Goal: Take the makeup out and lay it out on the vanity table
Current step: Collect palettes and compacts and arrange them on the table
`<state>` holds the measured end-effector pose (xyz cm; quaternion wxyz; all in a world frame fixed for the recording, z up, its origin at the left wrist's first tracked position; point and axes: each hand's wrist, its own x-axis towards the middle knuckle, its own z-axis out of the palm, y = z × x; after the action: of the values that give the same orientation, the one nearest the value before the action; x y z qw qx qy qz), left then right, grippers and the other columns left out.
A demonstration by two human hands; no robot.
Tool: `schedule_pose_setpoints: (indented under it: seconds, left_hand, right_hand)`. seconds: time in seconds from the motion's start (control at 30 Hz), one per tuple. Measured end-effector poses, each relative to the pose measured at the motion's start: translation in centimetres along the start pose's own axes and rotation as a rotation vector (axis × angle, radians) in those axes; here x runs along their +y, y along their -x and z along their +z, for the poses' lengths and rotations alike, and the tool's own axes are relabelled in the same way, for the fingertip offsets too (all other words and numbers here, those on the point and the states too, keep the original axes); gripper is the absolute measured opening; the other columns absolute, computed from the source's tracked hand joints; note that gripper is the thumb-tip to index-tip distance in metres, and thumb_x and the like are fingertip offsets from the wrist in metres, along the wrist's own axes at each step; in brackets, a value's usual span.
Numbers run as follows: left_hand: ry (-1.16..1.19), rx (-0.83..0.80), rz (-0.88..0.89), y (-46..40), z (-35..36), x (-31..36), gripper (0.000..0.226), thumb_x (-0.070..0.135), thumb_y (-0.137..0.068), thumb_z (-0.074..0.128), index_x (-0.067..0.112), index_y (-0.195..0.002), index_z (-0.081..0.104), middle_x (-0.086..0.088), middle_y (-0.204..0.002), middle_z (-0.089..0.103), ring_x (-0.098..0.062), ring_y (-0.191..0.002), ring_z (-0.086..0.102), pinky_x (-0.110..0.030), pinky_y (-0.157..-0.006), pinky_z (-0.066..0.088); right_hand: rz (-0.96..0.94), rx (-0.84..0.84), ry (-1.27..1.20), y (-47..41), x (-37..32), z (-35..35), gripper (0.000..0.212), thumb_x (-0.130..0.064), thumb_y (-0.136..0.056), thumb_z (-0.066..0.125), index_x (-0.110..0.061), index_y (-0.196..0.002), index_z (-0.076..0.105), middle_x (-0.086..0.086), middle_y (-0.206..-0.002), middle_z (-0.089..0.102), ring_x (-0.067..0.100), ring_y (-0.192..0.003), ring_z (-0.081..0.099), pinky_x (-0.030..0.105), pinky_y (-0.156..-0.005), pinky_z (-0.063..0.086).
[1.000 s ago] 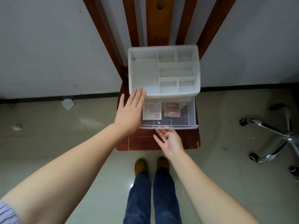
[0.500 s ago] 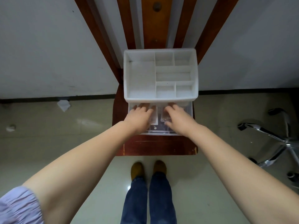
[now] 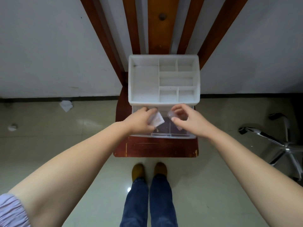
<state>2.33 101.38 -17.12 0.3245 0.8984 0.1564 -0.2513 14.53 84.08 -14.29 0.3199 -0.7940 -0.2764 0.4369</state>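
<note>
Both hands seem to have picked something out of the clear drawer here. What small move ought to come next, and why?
Probably lift both hands clear of the clear plastic drawer and set the pieces on the dark red wooden table. The left hand grips a flat pale square compact, the right hand pinches a small clear-cased item, and both hang over the open drawer, not yet laid out.

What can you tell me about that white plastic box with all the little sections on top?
The white organizer looks like matte plastic and stands upright on a dark wooden table by the wall. Its open top is split into one wide compartment on the left and five smaller ones on the right, all bare. Below, a clear drawer is pulled out toward the person, whose two hands reach into it.
</note>
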Motion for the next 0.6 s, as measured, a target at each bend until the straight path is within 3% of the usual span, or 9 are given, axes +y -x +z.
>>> schedule_pose_setpoints:
  seconds: [0.1,0.17,0.2,0.27,0.37,0.47,0.6]
  left_hand:
    - [0.308,-0.119,-0.054,3.3,-2.1,1.2,0.078,0.035,-0.084,0.064,0.027,-0.148,0.020,-0.005,-0.142,0.040,-0.017,-0.121,0.047,-0.023,-0.099,0.038]
    - [0.456,-0.411,-0.101,5.6,-2.3,1.4,0.064,0.033,-0.088,0.062,0.029,-0.143,0.030,-0.004,-0.130,0.052,-0.014,-0.109,0.056,-0.021,-0.093,0.045]
    - [0.457,-0.547,-0.138,6.4,-1.8,1.4,0.060,0.034,-0.088,0.062,0.029,-0.141,0.034,-0.003,-0.125,0.056,-0.013,-0.106,0.059,-0.021,-0.091,0.048]
    - [0.353,-0.635,-0.217,6.9,0.1,0.9,0.070,0.039,-0.086,0.063,0.024,-0.145,0.029,-0.003,-0.128,0.056,-0.016,-0.109,0.059,-0.025,-0.094,0.048]
    - [0.359,-0.552,-0.280,5.9,1.9,0.1,0.090,0.039,-0.083,0.065,0.021,-0.151,0.009,-0.006,-0.134,0.052,-0.019,-0.116,0.055,-0.029,-0.102,0.042]
    - [0.472,-0.454,-0.265,4.5,1.2,0.5,0.094,0.034,-0.084,0.066,0.024,-0.150,0.000,-0.006,-0.125,0.057,-0.018,-0.110,0.057,-0.029,-0.103,0.040]
    - [0.425,-0.320,-0.241,1.8,-0.2,0.4,0.099,0.032,-0.083,0.066,0.023,-0.150,-0.006,-0.011,-0.139,0.044,-0.023,-0.122,0.048,-0.027,-0.101,0.037]
  right_hand:
    - [0.168,-0.379,-0.214,2.6,-0.9,-1.6,0.029,-0.027,-0.093,0.054,-0.029,-0.122,0.054,-0.003,-0.123,0.055,0.012,-0.107,0.059,0.021,-0.071,0.053]
    - [0.301,-0.615,-0.140,4.0,-0.4,-1.0,0.036,-0.027,-0.094,0.053,-0.024,-0.130,0.052,0.002,-0.122,0.055,0.014,-0.100,0.060,0.026,-0.073,0.056]
    - [0.350,-0.652,-0.047,4.5,0.1,-0.3,0.043,-0.027,-0.093,0.054,-0.021,-0.135,0.048,0.005,-0.121,0.055,0.013,-0.095,0.060,0.029,-0.076,0.057]
    - [0.412,-0.621,0.068,4.8,0.9,1.0,0.065,-0.027,-0.091,0.055,-0.015,-0.148,0.027,0.011,-0.113,0.059,0.011,-0.084,0.058,0.030,-0.080,0.056]
    - [0.400,-0.570,0.066,4.3,1.1,1.7,0.081,-0.028,-0.090,0.056,-0.019,-0.152,0.004,0.014,-0.104,0.062,0.013,-0.078,0.054,0.024,-0.071,0.051]
    - [0.339,-0.501,0.064,3.2,1.0,1.2,0.088,-0.029,-0.088,0.057,-0.032,-0.150,-0.006,0.014,-0.104,0.066,0.012,-0.071,0.055,0.025,-0.068,0.050]
    - [0.263,-0.398,0.197,0.0,0.4,-0.1,0.090,-0.035,-0.085,0.058,-0.035,-0.149,-0.005,0.009,-0.111,0.067,0.011,-0.073,0.061,0.028,-0.076,0.053]
